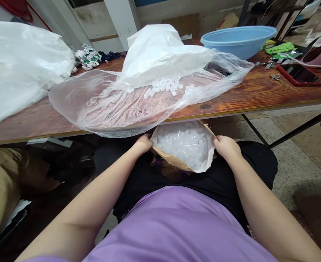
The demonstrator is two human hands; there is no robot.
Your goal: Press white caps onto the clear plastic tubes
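Observation:
An open paper sack [174, 161] sits between my knees, partly under the table edge. Many small whitish translucent plastic pieces [186, 143] fill it. My left hand [144, 144] grips the sack's rim on the left, fingers closed. On the opposite side, my right hand [227, 147] pinches the rim. Above it, a clear plastic bag [108, 109] lies spread on the table and hangs over the front edge. Loose white tubes [164, 86] rest on that bag, in front of a white sack [160, 51].
The wooden table [258, 96] spans the view. It bears a blue basin [239, 40], a red-cased phone [299, 74], keys [276, 77], a large white bag [21, 65] and small white and green parts [88, 56]. Metal table legs [254, 129] stand at the right.

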